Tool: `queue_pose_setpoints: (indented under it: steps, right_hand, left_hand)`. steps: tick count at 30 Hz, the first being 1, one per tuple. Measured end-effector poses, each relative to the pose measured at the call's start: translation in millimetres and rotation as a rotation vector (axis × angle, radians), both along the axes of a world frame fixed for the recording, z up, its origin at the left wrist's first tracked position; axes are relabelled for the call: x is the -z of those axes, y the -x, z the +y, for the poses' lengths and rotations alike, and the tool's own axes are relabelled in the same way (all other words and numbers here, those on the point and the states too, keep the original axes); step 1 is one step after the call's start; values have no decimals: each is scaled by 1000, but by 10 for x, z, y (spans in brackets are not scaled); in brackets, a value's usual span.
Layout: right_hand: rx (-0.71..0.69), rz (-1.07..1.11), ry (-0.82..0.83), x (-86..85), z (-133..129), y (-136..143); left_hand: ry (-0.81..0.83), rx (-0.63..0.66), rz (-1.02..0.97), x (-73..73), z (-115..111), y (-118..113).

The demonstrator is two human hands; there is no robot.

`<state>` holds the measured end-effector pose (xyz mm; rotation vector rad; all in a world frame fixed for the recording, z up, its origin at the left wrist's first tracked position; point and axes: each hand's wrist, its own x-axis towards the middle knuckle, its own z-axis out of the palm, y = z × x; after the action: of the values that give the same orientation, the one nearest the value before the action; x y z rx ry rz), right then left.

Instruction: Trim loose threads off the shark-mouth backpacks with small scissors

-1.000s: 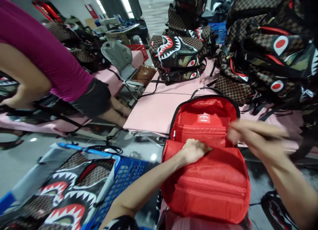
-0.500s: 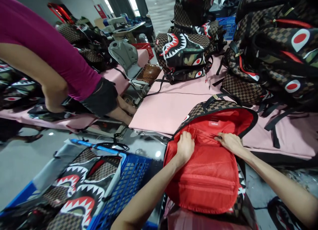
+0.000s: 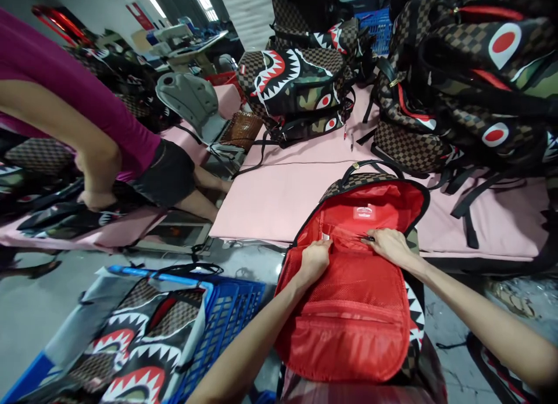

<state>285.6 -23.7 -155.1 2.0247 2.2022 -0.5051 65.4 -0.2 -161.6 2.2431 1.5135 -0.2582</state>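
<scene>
Fingers of my right hand (image 3: 389, 246) are pinching a small dark object (image 3: 368, 239) inside the open, red-fabric-lined, brown-checkered backpack (image 3: 349, 288); my left hand (image 3: 315, 261) is touching its left side, whether gripping I cannot tell.

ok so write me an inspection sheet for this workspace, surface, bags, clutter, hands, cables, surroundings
surface: pink table, bearing bags at its far side and right
job's things: open backpack, red lining showing, flap folded down toward the wearer
clutter: piled bags on the right, straps hanging loose; blue basket at lower left, holding more bags
hands: left hand touches the lining at the opening's left; right hand pinches a small dark item, too small to name
cables: none certain; a thin dark line crosses the table, cord or crease, cannot tell
surroundings: co-worker in a purple top on the left; grey chair behind
</scene>
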Motion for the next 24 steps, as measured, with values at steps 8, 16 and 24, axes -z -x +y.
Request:
queue_pose_setpoints:
  steps: [8,16,24]
  right_hand:
    - [-199,183,-200,-448,994,-239]
    - [-185,543,-128,-799,1170,-476]
    - [701,896,-421,-433,-235,-960]
  left_hand:
    - [56,118,98,-10,91,-150]
    - [72,127,118,-35,109,-208]
    - [166,101,-31,-245,343,-93]
